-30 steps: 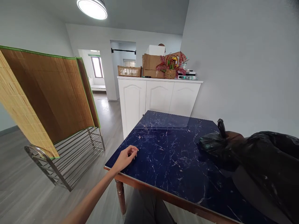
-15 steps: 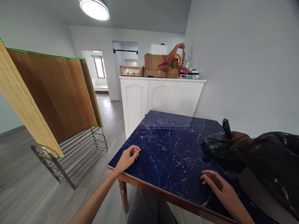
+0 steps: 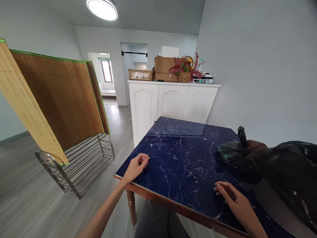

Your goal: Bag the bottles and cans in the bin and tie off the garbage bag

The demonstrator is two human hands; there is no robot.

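My left hand (image 3: 136,168) rests on the dark blue, marble-patterned tabletop (image 3: 178,158) by its near left corner. Its fingers curl loosely, with a gap inside the bend of thumb and forefinger, and no object shows in it. Farther right, my right hand (image 3: 231,195) lies near the front edge, also loosely bent and holding nothing visible. Beyond it, on the right side of the table, lies a black plastic bag (image 3: 279,162) with a knotted top. The bag does not touch the hand.
A white cabinet (image 3: 170,100) stands past the table's far end, bearing a cardboard box (image 3: 166,67), a smaller carton (image 3: 140,75) and a flower basket (image 3: 184,77). At left, a bamboo mat (image 3: 59,99) hangs over a metal rack (image 3: 89,165). A grey wall (image 3: 260,66) borders the right.
A person's arm that reached above the flower basket behind the cabinet is gone from view. The view has shifted slightly. My hands keep the same pose on the table.
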